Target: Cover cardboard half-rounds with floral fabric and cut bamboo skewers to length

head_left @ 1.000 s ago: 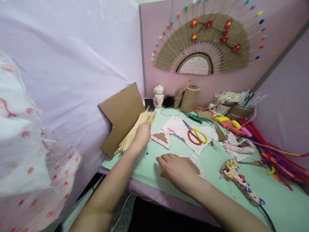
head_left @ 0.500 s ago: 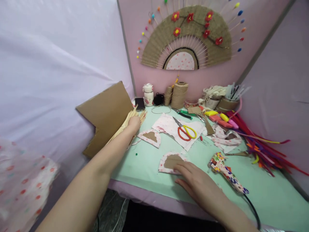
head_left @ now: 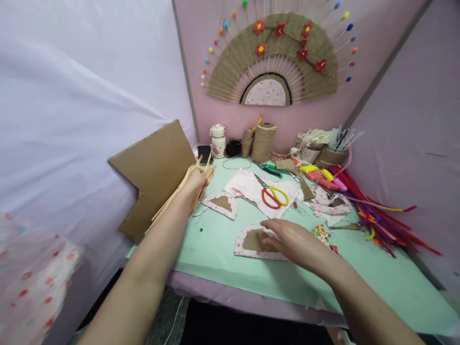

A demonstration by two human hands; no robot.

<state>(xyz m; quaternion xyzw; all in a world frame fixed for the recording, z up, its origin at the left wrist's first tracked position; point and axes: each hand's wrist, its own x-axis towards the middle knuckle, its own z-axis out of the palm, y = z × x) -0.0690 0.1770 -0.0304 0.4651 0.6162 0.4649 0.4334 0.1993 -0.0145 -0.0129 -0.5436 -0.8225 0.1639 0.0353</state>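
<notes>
My left hand [head_left: 192,184] is closed around a bundle of thin bamboo sticks [head_left: 168,201] that leans against a cut cardboard sheet [head_left: 154,172] at the table's left edge. My right hand [head_left: 294,242] lies flat, fingers stretched out, on a fabric-covered cardboard semicircle [head_left: 253,239] near the front of the mint-green table [head_left: 215,244]. A second fabric-covered piece [head_left: 221,203] lies between the two hands.
Red and yellow scissors [head_left: 273,195] rest on floral fabric [head_left: 247,184]. Twine spools [head_left: 263,141], a small jar [head_left: 218,140], a phone [head_left: 204,152], clay sticks [head_left: 319,175] and pipe cleaners [head_left: 377,218] crowd the back and right. A patterned glue gun [head_left: 325,237] lies beside my right wrist. A decorated fan [head_left: 275,60] hangs on the wall.
My right hand slid right off the semicircle, then came back onto its right edge. My left hand kept its grip on the sticks. The camera turned left.
</notes>
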